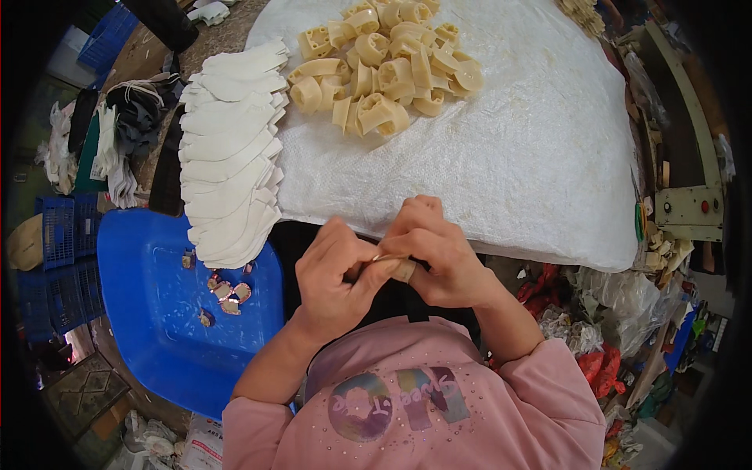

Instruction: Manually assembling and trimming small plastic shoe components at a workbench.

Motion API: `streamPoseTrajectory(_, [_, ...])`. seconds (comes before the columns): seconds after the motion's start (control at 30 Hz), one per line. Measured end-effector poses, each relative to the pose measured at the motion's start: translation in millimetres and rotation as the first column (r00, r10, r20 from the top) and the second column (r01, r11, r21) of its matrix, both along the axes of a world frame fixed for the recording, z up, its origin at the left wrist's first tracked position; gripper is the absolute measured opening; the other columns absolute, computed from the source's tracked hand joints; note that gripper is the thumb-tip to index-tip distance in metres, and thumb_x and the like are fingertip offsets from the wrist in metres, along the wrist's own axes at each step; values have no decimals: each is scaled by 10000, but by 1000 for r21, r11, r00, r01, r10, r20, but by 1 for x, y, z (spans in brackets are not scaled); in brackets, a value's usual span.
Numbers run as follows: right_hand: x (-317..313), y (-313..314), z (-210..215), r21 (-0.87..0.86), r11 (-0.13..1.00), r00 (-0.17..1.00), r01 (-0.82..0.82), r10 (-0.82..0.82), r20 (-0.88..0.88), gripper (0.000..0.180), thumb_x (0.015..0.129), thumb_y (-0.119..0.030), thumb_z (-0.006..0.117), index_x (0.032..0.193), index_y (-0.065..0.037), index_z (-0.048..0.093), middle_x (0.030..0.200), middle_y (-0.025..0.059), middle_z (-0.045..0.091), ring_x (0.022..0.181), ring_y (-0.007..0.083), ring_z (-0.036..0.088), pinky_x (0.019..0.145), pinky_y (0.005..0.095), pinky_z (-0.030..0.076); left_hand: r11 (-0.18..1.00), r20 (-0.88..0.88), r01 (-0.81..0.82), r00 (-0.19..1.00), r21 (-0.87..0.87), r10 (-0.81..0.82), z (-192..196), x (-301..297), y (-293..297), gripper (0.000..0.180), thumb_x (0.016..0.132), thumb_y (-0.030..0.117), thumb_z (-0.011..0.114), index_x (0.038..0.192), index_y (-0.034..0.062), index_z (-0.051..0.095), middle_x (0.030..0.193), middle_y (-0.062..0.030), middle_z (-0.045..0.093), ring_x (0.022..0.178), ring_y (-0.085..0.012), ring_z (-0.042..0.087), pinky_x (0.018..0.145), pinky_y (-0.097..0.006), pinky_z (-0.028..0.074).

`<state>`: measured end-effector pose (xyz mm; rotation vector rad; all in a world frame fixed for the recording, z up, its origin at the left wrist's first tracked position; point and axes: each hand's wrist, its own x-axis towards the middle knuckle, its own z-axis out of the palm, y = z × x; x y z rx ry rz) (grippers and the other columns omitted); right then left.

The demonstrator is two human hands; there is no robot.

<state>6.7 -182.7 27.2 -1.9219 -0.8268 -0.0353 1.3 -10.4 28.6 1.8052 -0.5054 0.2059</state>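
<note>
My left hand [333,270] and my right hand [439,254] meet just off the near edge of a white covered work surface [501,188]. Between their closed fingers is a small beige piece [404,271], mostly hidden, so its exact kind cannot be made out. Both thumbs press close together at it. Ahead of my hands lies a heap of hollow cream plastic pieces [384,74], block-like and curved. To the left, a long row of overlapping white cut pieces [235,157] fans down the edge of the surface.
A blue plastic tub [149,313] stands at my left, with several small wrapped pieces [227,292] inside. Cloth bundles [125,141] and blue crates [70,235] are farther left. On the right are a machine cabinet with buttons [689,207] and clear plastic bags [619,301].
</note>
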Motion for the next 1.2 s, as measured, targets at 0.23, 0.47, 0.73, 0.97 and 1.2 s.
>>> streamPoseTrajectory(0.23, [2, 8, 19, 0, 981, 950, 196, -190, 247, 278, 645, -44, 705, 888, -57, 571, 880, 53, 550, 817, 249, 491, 758, 384, 361, 993, 341, -119, 934, 5, 110, -12, 8, 12, 218, 639, -83, 687, 798, 53, 622, 674, -38, 482, 670, -208, 459, 589, -292, 386])
streamPoseTrajectory(0.47, [-23, 4, -8, 295, 869, 889, 397, -284, -358, 225, 786, -111, 685, 954, -34, 556, 920, 84, 588, 800, 193, 558, 714, 301, 449, 977, 294, -150, 937, -150, 189, -11, 10, 14, 281, 618, -121, 676, 815, 71, 621, 723, -41, 469, 676, -205, 449, 587, -303, 392])
streamPoseTrajectory(0.73, [-39, 14, -1, 557, 579, 661, 595, 41, -749, 232, 952, -182, 468, 1047, 25, 513, 989, 100, 600, 896, 128, 572, 751, 282, 479, 981, 266, 78, 964, -178, -28, -10, -4, 0, 261, 638, -118, 644, 856, 13, 589, 916, -143, 579, 804, -276, 601, 624, -334, 481])
streamPoseTrajectory(0.97, [-43, 15, 2, 479, 649, 673, 591, -70, -737, 242, 945, -121, 433, 1085, 46, 538, 971, 107, 609, 852, 148, 596, 747, 282, 489, 980, 475, -82, 880, 181, -14, -8, -1, -8, 184, 639, -46, 657, 804, -27, 578, 844, -123, 558, 683, -229, 552, 528, -300, 406])
streamPoseTrajectory(1.2, [-31, 10, 10, 50, 905, 837, 422, -368, -406, 227, 924, -124, 444, 1042, 37, 550, 860, 114, 627, 766, 132, 602, 677, 275, 491, 947, 418, -113, 908, 302, -25, 3, -2, -9, 203, 639, -66, 645, 819, -18, 565, 831, -125, 554, 650, -235, 534, 520, -308, 405])
